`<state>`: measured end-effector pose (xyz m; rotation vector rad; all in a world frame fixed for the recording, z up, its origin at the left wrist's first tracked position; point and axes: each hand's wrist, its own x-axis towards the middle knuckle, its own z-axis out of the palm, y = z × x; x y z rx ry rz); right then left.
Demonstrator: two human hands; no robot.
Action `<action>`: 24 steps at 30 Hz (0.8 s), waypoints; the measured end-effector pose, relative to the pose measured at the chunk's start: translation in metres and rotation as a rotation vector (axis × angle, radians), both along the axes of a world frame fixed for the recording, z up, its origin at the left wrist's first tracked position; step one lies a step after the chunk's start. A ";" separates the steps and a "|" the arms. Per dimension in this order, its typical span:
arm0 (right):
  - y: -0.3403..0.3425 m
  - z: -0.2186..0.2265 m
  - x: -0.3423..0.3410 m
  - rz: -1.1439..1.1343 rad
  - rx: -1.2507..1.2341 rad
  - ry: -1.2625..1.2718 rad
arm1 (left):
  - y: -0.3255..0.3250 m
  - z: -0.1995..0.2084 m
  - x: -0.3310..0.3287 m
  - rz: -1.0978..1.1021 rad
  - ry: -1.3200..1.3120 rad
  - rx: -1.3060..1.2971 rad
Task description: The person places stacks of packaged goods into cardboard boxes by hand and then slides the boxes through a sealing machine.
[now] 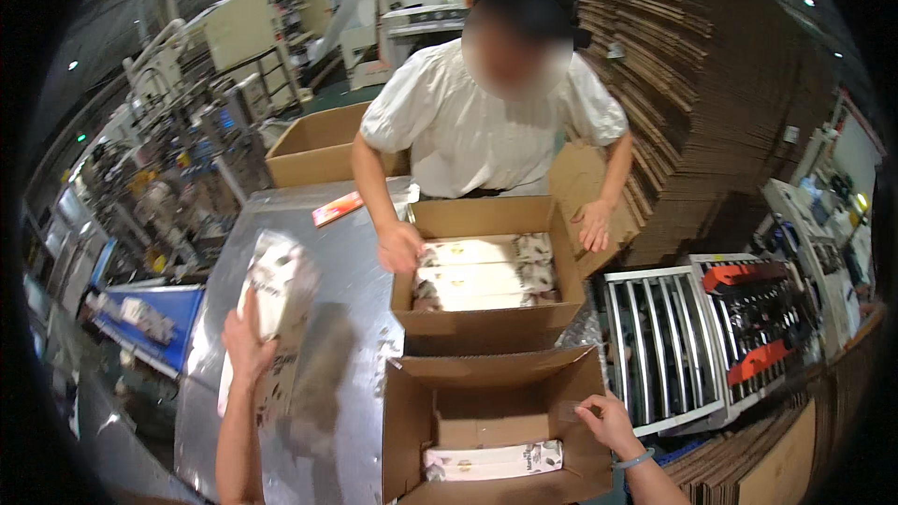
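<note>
My left hand (248, 341) is closed around a long white printed package (274, 285), partly blurred, raised above the metal table at the left. More white packaging shows beneath and beside that hand; I cannot tell whether it is a separate pack. At the right wall of the near open cardboard box (496, 369), my right hand (608, 423) has thumb and fingers pinched together. A faint see-through patch shows at its fingertips, too unclear to name. Inside this box, a white package (493, 460) lies flat near the front wall.
Across from me a person in a white top (496, 122) has hands beside another open box (486, 320) holding several white packages. An orange-red pack (338, 209) lies on the metal table (210, 411). Roller conveyor (664, 346) at right; stacked flat cardboard (692, 103) behind.
</note>
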<state>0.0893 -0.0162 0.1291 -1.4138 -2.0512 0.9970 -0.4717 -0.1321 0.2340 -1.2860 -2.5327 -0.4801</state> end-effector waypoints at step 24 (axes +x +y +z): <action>-0.028 0.046 0.012 -0.051 0.218 -0.044 | 0.073 -0.321 0.353 -1.003 -0.317 -1.072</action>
